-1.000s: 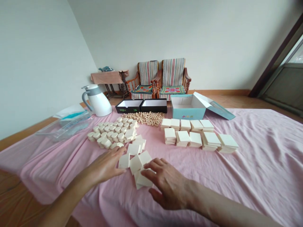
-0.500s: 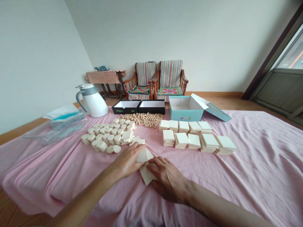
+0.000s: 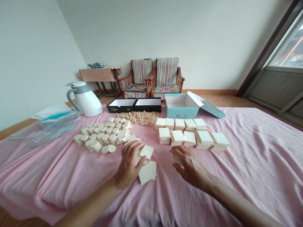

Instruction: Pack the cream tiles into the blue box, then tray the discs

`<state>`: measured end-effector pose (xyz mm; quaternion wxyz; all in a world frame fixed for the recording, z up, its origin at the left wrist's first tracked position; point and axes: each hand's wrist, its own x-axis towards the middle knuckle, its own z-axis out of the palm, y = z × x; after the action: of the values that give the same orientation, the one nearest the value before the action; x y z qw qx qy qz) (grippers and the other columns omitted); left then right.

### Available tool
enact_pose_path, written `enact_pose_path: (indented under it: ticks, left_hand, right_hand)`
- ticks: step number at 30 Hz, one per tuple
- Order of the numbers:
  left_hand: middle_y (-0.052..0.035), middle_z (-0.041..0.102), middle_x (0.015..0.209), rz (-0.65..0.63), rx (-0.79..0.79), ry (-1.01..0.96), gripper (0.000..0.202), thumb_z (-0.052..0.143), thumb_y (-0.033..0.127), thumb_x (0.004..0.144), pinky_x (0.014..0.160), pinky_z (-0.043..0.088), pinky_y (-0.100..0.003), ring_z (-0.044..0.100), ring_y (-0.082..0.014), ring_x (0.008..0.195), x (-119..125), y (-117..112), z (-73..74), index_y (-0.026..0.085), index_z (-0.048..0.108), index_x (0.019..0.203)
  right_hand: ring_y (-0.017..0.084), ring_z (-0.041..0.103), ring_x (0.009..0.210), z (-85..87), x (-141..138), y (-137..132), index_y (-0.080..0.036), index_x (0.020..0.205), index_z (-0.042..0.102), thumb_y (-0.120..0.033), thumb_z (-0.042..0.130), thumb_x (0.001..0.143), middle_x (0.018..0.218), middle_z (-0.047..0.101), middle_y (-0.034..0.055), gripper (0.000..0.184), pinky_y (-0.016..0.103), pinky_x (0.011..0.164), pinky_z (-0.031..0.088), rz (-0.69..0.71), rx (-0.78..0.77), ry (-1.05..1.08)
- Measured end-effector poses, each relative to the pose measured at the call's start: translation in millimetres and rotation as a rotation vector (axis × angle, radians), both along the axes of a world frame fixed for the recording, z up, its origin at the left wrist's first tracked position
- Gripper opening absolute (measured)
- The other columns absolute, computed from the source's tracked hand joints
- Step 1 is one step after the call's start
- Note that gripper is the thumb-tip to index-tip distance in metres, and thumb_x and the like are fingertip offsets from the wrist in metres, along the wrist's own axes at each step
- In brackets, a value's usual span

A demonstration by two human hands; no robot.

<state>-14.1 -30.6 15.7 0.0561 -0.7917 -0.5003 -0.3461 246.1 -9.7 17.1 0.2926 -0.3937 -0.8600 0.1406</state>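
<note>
partly inside the right grip (image 3: 193,168), a white tile (image 3: 176,159)

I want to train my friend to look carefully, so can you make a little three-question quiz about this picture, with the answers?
1. True or false: the right hand is inside the blue box.
2. What lies right in front of the black boxes? A) the blue lid B) small wooden pieces C) the patterned cushions
3. Fill in: the white jug has a ____ handle.

Key: 1. False, it holds a pale tile. 2. B. 3. grey.
</note>
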Motion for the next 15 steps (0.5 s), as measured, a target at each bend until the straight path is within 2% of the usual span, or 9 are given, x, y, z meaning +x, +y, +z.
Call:
enact_pose_path:
  ticks: [3,7,11,15]
  left_hand:
    - [-0.0131,0.049,0.129,-0.012,-0.008,0.096,0.039,0.045,0.028,0.090,0.107,0.029,-0.050,0.039,-0.0278,0.126,-11.9,-8.2,-4.3,0.020,0.038,0.128]
    - [-0.0135,0.049,0.129,0.019,-0.011,0.140,0.042,0.045,0.028,0.091,0.108,0.028,-0.050,0.038,-0.0273,0.127,-30.4,-15.4,-5.5,0.019,0.035,0.131]
    - [-0.0141,0.050,0.126,0.061,-0.029,0.141,0.039,0.043,0.028,0.092,0.106,0.032,-0.048,0.040,-0.0268,0.126,-40.6,-18.6,-6.2,0.019,0.037,0.129]
    - [-0.0134,0.052,0.125,0.085,-0.021,0.124,0.035,0.041,0.029,0.093,0.104,0.034,-0.047,0.043,-0.0263,0.124,-42.7,-18.4,-6.3,0.019,0.040,0.127]
  right_hand:
    - [0.026,0.052,0.100,0.6,-1.1,-0.5,-0.017,0.112,0.055,-0.010,0.056,0.078,0.109,0.059,0.0122,0.035,0.046,0.087,0.043,-0.023,0.039,-0.027]
    - [0.025,0.052,0.100,3.8,-18.9,-3.9,-0.016,0.113,0.055,-0.015,0.054,0.082,0.110,0.059,0.0124,0.031,0.043,0.085,0.044,0.050,0.024,-0.044]
    - [0.023,0.053,0.098,11.4,-52.3,-0.6,-0.014,0.110,0.056,-0.016,0.054,0.081,0.103,0.060,0.0114,0.029,0.039,0.085,0.043,0.114,-0.013,-0.088]
    - [0.024,0.052,0.096,17.3,-92.4,6.5,-0.012,0.101,0.058,-0.027,0.055,0.082,0.098,0.060,0.0127,0.024,0.039,0.084,0.043,0.068,-0.012,-0.171]
